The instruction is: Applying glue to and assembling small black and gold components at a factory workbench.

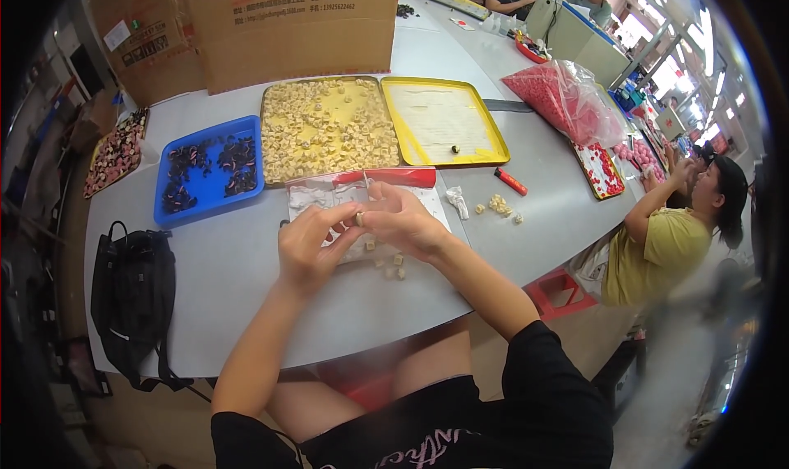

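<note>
Both hands meet above the grey table, in front of the trays. My left hand (pixel 308 243) and my right hand (pixel 403 223) pinch one small cream-coloured cube-like piece (pixel 359 218) between their fingertips; its exact kind is too small to make out. Beneath them lies a white and red sheet or packet (pixel 423 191), partly covered by my hands. Several loose cream pieces (pixel 399 261) are scattered just below my fingers. Beyond, a yellow tray (pixel 353 101) is spread with many such pieces. Beside it, another yellow tray (pixel 500 144) has a whitish lining and one small dark piece (pixel 455 149).
A blue tray (pixel 215 177) of dark curled pieces stands left, above a black bag (pixel 131 296). Cardboard boxes (pixel 296 42) rise behind. To the right are a red lighter-like stick (pixel 511 181), crumpled white tissue (pixel 457 202), a bag of pink-red pieces (pixel 551 95) and a seated co-worker (pixel 674 239).
</note>
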Motion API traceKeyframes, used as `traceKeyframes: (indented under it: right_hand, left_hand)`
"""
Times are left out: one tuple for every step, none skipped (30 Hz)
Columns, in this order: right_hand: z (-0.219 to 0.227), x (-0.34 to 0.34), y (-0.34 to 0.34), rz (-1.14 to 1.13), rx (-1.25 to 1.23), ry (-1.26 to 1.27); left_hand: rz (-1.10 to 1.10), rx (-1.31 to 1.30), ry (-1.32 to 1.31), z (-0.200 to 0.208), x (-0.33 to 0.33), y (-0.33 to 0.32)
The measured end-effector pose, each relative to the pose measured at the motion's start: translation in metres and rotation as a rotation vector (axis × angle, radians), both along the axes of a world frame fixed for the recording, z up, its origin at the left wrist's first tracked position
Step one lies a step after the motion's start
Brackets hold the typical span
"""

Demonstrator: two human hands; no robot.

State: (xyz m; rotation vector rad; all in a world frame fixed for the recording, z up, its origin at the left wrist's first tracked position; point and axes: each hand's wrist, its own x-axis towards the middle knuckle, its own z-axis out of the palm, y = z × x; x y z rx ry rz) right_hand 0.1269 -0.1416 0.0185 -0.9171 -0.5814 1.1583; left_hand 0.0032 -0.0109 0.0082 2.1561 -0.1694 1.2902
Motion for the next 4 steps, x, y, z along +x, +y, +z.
traceKeyframes:
  right_hand:
    - [-0.0012, 0.0006, 0.0003, 0.000, -0.001, -0.009]
    - [-0.0030, 0.0017, 0.0005, 0.001, -0.001, -0.009]
    - [-0.0057, 0.0034, 0.0009, 0.021, 0.000, -0.021]
    - [-0.0092, 0.0055, 0.0013, 0.042, 0.001, -0.032]
  left_hand:
    - [-0.004, 0.004, 0.021, -0.0006, -0.0007, 0.0008]
    - [-0.004, 0.004, 0.021, -0.0010, -0.0009, 0.0013]
    - [-0.006, 0.008, 0.025, -0.0015, -0.0010, 0.0017]
    - [-0.009, 0.012, 0.030, -0.0019, -0.0010, 0.0020]
